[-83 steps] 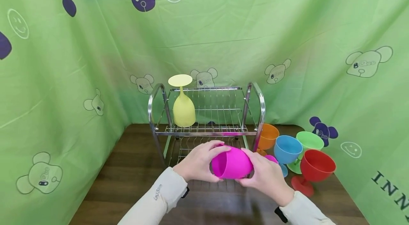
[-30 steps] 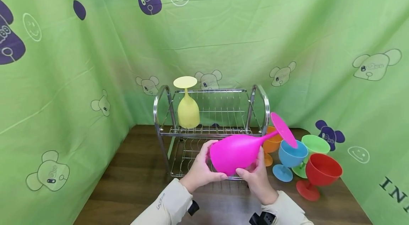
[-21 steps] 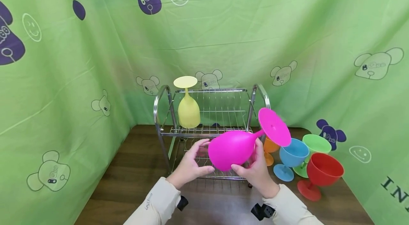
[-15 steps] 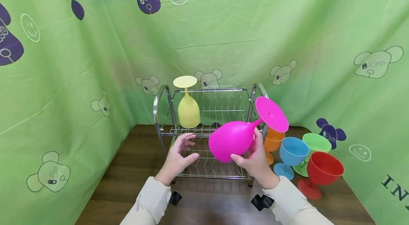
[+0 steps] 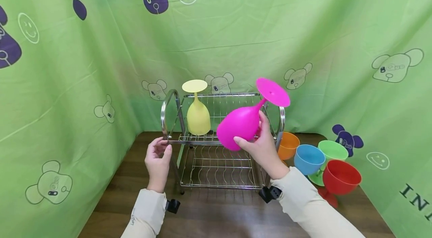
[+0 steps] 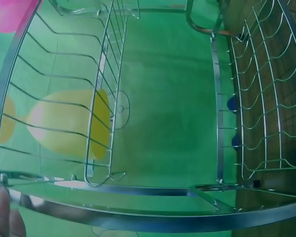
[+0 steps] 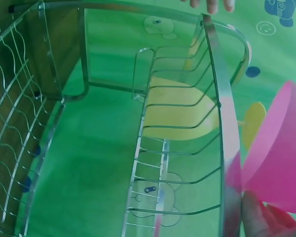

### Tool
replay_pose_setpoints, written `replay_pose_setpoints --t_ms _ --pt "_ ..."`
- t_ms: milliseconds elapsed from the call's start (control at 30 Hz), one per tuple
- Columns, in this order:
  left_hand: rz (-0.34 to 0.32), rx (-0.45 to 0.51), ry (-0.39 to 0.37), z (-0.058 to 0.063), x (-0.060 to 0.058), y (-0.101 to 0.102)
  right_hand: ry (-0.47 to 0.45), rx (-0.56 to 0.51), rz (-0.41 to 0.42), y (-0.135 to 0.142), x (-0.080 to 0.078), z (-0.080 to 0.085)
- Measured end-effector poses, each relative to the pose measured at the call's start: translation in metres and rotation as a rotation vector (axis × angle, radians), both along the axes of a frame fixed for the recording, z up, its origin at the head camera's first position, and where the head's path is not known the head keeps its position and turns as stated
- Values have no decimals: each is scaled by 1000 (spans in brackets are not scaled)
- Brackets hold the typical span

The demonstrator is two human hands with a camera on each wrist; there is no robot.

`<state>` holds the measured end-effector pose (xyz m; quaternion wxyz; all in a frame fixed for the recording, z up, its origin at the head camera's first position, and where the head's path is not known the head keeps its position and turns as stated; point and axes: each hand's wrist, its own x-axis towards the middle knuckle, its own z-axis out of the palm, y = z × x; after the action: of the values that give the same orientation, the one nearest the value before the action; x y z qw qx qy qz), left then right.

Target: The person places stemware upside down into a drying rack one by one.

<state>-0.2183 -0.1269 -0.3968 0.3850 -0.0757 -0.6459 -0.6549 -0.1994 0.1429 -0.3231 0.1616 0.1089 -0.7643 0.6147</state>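
The magenta plastic stemmed goblet [image 5: 245, 118] slants before the silver metal rack [image 5: 194, 142], long axis diagonal, foot up-right, mouth down-left. The right hand [image 5: 264, 146] grips its bowl; the left hand [image 5: 158, 161], loosely spread, adjoins the rack.

A green cartoon-printed curtain [image 5: 216, 35] hangs behind a wood-grain tabletop [image 5: 219, 215].

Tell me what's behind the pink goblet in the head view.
Parts of the metal rack and green curtain show behind the pink goblet. Its bowl covers part of the rack's upper front rail; its foot hides some of the right side frame. Anything directly behind can't be seen.
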Motion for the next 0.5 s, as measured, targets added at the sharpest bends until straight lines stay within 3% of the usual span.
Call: replay_pose_setpoints --t_ms 200,333,500 --pt "63 -17 -174 -7 -4 -7 -88 87 -66 -4 -11 18" --pt "49 -112 -311 -16 -12 -14 -124 139 -131 -6 -19 25" --pt "31 -166 -406 -24 -22 -22 -167 217 -151 -9 -31 29"
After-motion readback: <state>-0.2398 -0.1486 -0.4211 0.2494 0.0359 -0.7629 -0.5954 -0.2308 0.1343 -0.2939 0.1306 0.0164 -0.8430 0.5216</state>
